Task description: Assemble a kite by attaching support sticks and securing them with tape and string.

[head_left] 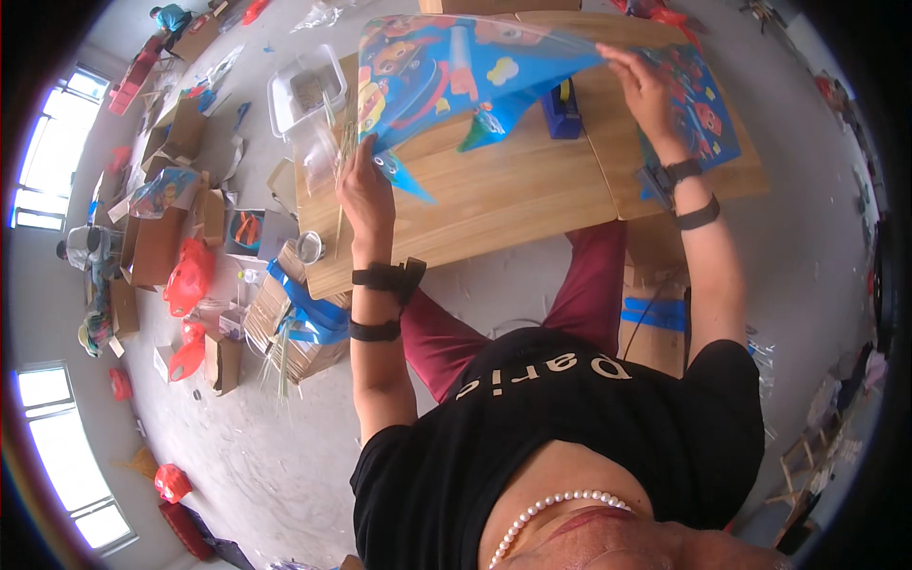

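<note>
I hold a thin, shiny blue kite sheet point(418, 81) with colourful cartoon prints up over the wooden table point(475, 228). My left hand point(367, 195) is closed on its lower left corner, beside some thin pale sticks. At the right corner my right hand point(644, 95) pinches the edge, fingers mostly straight. Small pointed blue flaps hang under the sheet. Behind its right part stands a dark blue tape dispenser point(562, 112). More printed sheets point(708, 114) lie on the table beneath and beyond my right wrist.
Left of the table are a clear plastic tub point(309, 90) and a small round cup point(310, 247) near the edge. Cardboard with blue straps point(299, 313) stands by the table's left corner. Open boxes point(157, 247) and red bags point(190, 275) litter the floor further left.
</note>
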Tool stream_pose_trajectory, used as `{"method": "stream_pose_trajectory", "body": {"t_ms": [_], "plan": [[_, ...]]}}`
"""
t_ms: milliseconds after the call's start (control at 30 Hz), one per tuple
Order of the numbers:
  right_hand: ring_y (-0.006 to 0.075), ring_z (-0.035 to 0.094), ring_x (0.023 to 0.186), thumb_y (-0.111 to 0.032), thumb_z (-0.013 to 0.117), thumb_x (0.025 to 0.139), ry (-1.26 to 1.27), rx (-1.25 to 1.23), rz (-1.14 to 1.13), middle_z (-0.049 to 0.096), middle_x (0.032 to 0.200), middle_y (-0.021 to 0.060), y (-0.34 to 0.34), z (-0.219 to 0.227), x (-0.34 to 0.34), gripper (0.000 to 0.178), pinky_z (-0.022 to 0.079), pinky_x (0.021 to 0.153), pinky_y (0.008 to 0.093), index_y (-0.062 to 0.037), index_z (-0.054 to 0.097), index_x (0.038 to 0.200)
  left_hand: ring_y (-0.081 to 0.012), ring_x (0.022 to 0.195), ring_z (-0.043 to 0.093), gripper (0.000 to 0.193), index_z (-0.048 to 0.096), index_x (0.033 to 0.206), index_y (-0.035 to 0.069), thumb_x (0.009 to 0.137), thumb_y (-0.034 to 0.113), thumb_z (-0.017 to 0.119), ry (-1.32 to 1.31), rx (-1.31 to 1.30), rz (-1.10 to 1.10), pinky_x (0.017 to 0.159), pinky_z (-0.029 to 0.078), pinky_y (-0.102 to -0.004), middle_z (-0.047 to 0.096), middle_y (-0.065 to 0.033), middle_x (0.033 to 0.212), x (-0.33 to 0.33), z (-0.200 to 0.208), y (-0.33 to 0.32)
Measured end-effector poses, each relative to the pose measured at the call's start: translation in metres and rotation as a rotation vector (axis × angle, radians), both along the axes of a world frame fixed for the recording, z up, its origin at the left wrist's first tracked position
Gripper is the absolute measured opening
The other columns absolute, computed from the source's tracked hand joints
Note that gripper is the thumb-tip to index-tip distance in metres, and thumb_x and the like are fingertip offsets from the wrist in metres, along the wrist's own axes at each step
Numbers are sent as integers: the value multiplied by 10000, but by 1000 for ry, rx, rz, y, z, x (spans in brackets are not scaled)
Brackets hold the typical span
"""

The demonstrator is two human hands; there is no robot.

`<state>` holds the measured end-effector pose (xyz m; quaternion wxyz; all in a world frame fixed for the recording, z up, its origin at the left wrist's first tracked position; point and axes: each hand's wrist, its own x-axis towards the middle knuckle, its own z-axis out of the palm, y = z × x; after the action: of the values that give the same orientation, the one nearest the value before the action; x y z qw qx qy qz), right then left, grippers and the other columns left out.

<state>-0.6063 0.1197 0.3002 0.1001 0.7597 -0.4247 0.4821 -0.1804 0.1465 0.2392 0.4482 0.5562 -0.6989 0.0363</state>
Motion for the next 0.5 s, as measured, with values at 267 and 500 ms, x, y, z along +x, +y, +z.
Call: {"method": "stream_pose_trajectory", "body": {"t_ms": [267,500], "plan": [[307,652,1150,-100,672,940,31,296,-73,664,1301,48,53,-150,-11,301,571,896,390,-120,614,1235,-315,1212,606,444,635,1231,36,828,-105,514,-194,34,-51,1046,461,-445,662,-149,1261,36,-79,17],[334,610,1218,-146,694,931,-6,603,-40,618,1367,95,92,-243,-15,360,528,963,440,-101,565,1263,-334,1222,572,433,624,1244,29,841,-69,499,-306,197,-171,1040,445,-457,651,-147,1261,53,-142,44]]}}
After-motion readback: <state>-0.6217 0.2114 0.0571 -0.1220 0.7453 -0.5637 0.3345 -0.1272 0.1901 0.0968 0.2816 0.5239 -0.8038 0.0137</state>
